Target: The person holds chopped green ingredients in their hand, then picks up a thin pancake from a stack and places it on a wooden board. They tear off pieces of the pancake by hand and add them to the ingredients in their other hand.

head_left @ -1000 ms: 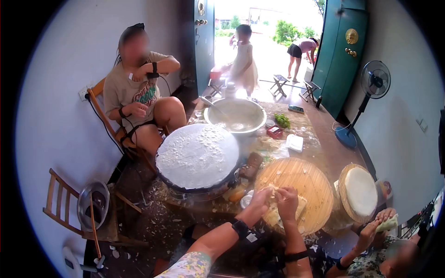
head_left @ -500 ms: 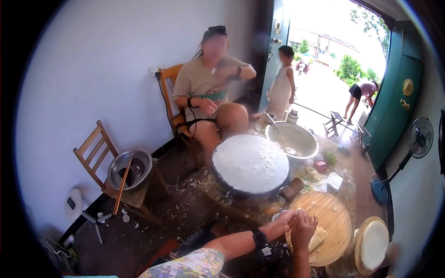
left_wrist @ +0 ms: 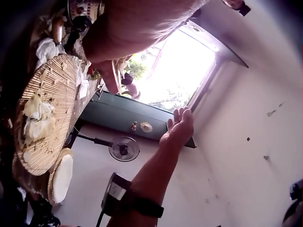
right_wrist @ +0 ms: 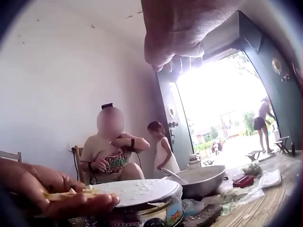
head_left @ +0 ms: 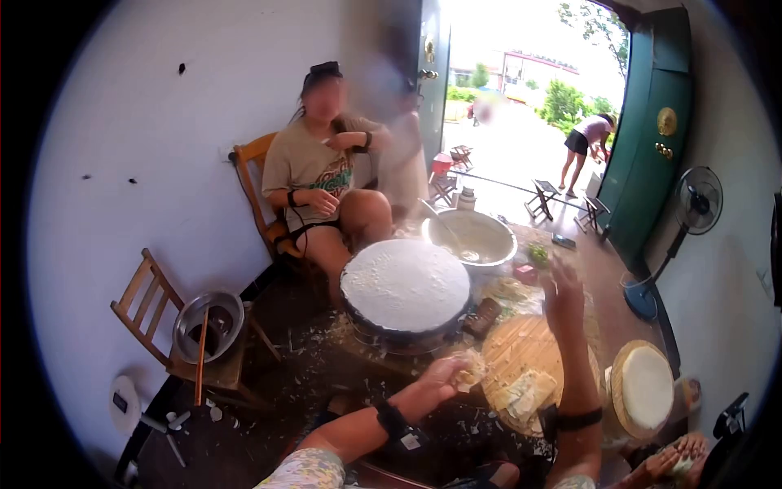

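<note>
My left hand (head_left: 440,376) holds a torn, crumpled piece of thin flatbread (head_left: 471,371) just left of the round slatted board (head_left: 513,342). In the right wrist view, the flatbread piece (right_wrist: 78,193) lies between the left hand's thumb and its outstretched fingers. My right hand (head_left: 564,300) is raised over the board, fingers spread and nothing in them. The left wrist view also shows the right hand (left_wrist: 179,130) lifted with its palm bare. Folded, torn flatbread (head_left: 529,397) rests on the board, with crumbs around it.
Left of the board stands a round griddle (head_left: 406,285) with a white sheet on top. Behind it is a batter bowl (head_left: 489,261) with a ladle. A smaller board with a pale round sheet (head_left: 648,387) lies right. A seated person (head_left: 318,175) is across; another person's hands (head_left: 672,460) are lower right.
My hands have parted. The right hand has risen away from the board, while the left has drawn left with the flatbread piece. The camera view has swung about.
</note>
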A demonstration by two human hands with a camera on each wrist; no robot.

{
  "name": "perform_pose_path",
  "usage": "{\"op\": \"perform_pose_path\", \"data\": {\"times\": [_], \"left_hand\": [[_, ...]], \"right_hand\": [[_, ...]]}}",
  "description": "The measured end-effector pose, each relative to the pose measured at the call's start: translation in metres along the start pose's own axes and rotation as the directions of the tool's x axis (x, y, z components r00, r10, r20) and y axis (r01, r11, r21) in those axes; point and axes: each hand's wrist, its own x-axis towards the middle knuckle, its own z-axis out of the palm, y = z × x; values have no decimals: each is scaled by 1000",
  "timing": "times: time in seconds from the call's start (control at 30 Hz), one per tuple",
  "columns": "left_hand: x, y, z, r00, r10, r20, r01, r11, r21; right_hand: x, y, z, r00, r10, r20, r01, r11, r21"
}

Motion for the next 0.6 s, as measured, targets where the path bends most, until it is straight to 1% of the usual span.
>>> {"op": "perform_pose_path", "data": {"times": [0.03, 0.07, 0.1, 0.13, 0.17, 0.2, 0.23, 0.27, 0.3, 0.33, 0.37, 0.43, 0.5, 0.53, 0.57, 0.6], "left_hand": [[-10, 3, -2, 1000, 13, 25, -13, 1000, 4], [-19, 4, -3, 997, 26, 75, -29, 999, 41], [-28, 9, -2, 998, 1, 59, -4, 999, 50], [-36, 13, -1, 999, -23, 42, 21, 998, 58], [-47, 20, 6, 990, -39, 138, 38, 999, 13], [-62, 27, 21, 996, -53, 74, 53, 999, 10], [-75, 33, 29, 988, -43, 145, 47, 999, -23], [-79, 39, 29, 979, -44, 198, 59, 996, -67], [-81, 45, 27, 990, -73, 120, 79, 996, -51], [-86, 50, 28, 994, -95, 49, 95, 995, 9], [-99, 55, 42, 997, -74, -19, 75, 995, 61], [-120, 60, 53, 995, -96, -14, 96, 995, 27], [-136, 63, 60, 990, -136, 47, 133, 989, 60], [-144, 64, 62, 985, -158, 73, 153, 986, 73], [-151, 65, 65, 985, -155, 81, 148, 985, 91], [-158, 65, 67, 984, -158, 85, 149, 983, 110]], "right_hand": [[24, -10, -17, 997, -72, -27, 71, 997, -33], [48, -15, -31, 993, -104, -53, 103, 994, -25], [72, -23, -44, 991, -79, -111, 76, 997, -32], [94, -30, -63, 966, -163, -202, 179, 981, 67], [107, -36, -81, 936, -183, -299, 232, 963, 138], [106, -56, -103, 942, -103, -319, 178, 961, 214], [93, -68, -114, 948, -58, -313, 188, 895, 404], [80, -81, -124, 952, -13, -307, 197, 793, 577], [61, -81, -121, 951, -18, -307, 221, 736, 641], [34, -83, -113, 962, 44, -268, 146, 747, 649], [8, -87, -108, 963, 91, -254, 100, 755, 648], [-53, -101, -81, 931, 324, -168, -89, 647, 757], [-106, -117, -63, 868, 497, 0, -211, 368, 906], [-131, -120, -51, 794, 592, 138, -295, 177, 939], [-152, -121, -41, 703, 653, 280, -352, -23, 936], [-171, -128, -37, 671, 625, 399, -392, -159, 906]]}}
